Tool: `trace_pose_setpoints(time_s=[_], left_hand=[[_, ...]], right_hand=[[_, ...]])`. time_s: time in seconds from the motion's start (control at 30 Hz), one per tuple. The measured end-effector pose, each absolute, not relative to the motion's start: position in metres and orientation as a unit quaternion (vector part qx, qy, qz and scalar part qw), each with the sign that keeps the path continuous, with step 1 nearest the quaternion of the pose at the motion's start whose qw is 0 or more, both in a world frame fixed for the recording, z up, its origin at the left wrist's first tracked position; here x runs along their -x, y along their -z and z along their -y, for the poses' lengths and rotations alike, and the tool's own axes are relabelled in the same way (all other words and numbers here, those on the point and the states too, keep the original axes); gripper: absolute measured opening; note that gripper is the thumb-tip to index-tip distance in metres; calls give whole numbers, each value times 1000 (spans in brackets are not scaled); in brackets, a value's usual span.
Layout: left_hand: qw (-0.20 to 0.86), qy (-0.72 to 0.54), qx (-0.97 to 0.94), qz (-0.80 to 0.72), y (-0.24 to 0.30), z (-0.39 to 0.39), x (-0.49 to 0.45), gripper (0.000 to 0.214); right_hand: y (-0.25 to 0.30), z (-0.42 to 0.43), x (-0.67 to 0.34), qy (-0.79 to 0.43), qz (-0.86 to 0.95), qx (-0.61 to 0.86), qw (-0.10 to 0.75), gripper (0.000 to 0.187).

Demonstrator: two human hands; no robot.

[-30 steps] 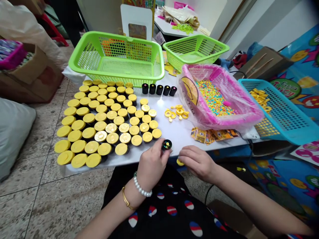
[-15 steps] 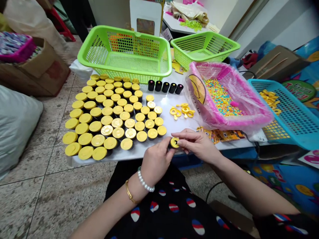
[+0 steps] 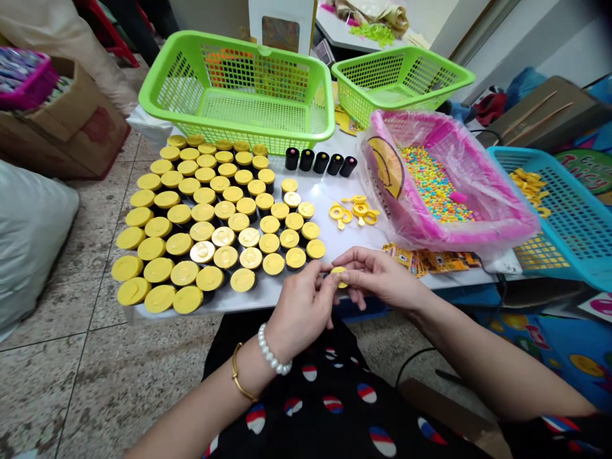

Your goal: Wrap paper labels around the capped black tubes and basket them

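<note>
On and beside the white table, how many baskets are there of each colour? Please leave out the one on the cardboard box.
Green baskets: 2
Pink basket: 1
Blue basket: 1
Total: 4

A small packing workshop: low table (image 3: 321,188) crowded with yellow-capped jars (image 3: 205,213), baskets (image 3: 229,70) and candy (image 3: 430,185).

The left hand (image 3: 299,306) and right hand (image 3: 382,280) meet fingertip to fingertip, thumbs and forefingers pinched closed. Both bare forearms angle inward.
</note>
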State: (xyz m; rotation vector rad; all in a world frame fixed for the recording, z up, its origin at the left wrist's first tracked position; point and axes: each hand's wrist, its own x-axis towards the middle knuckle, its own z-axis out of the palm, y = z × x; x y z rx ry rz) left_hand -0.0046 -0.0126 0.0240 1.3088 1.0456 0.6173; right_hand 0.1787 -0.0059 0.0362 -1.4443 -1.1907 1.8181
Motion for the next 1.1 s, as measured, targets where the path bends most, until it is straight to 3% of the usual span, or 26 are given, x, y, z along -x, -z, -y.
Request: trace_pose_setpoints(time_s=[0.3, 0.43, 0.57, 0.73, 1.1], left_hand=[[631, -286, -542, -476, -19, 15, -4, 31], [541, -313, -628, -463, -20, 22, -1, 33], [437, -356, -695, -447, -14, 27, -2, 36], [409, -344, -703, -469, -5, 27, -5, 32], [420, -330, -717, -448, -6, 24, -5, 28]], right_hand=[[-32, 13, -172, -635, 461, 540, 305, 34], [-28, 15, -173, -590, 490, 555, 322, 37], [-30, 17, -179, -619, 474, 531, 332, 31], [-36, 24, -193, -681, 403, 486, 370, 38], [-31, 1, -165, -663, 446, 532, 279, 37]])
